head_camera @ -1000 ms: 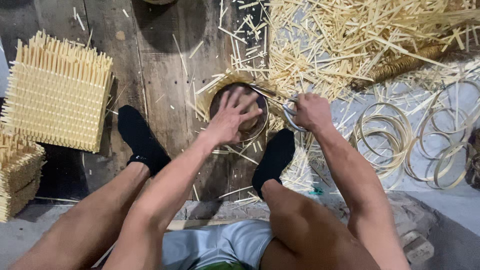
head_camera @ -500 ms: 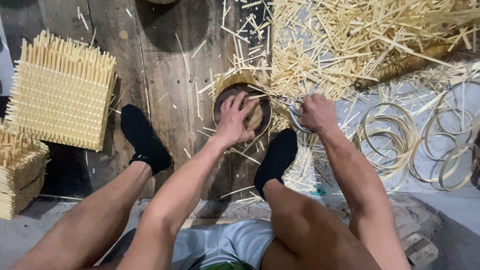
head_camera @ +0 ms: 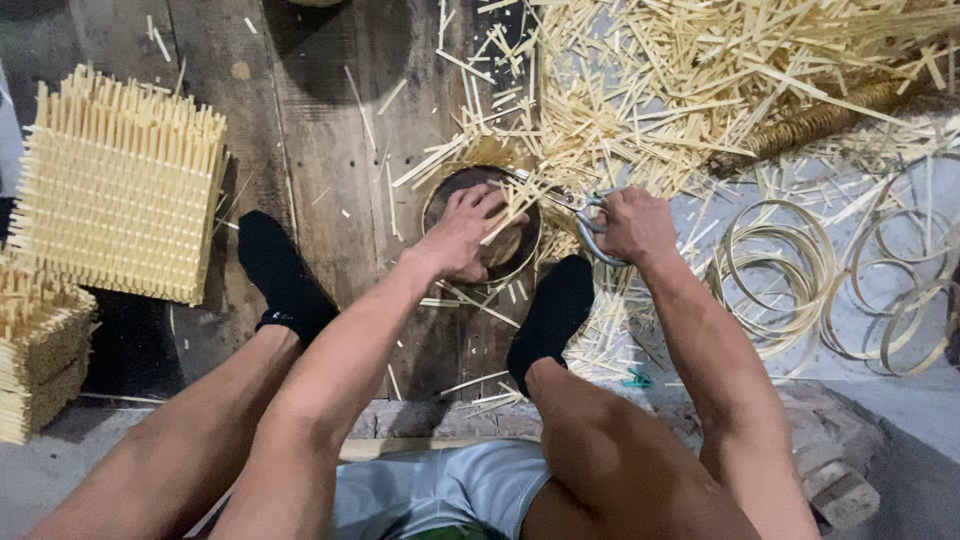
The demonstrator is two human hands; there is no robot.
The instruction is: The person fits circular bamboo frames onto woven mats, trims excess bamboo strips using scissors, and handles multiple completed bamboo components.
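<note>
My left hand (head_camera: 468, 232) rests on a round dark basket base (head_camera: 452, 195) on the plank floor, gripping thin bamboo strips (head_camera: 506, 215) that cross it. My right hand (head_camera: 632, 224) is closed around the grey metal handles of a pair of shears (head_camera: 587, 226), whose blades point left toward the strips. The round piece lies between my two black-socked feet (head_camera: 551, 312), just beyond them.
A heap of cut bamboo slivers (head_camera: 700, 80) covers the floor ahead and right. Several bamboo hoops (head_camera: 780, 270) lie at right. Woven square frames with upright sticks (head_camera: 115, 185) stand at left, with more stacked below them (head_camera: 35, 350). Bricks (head_camera: 835, 460) sit beside my right leg.
My left hand has shifted a little on the round piece and now pinches strips across it. The right hand with the shears stays beside it.
</note>
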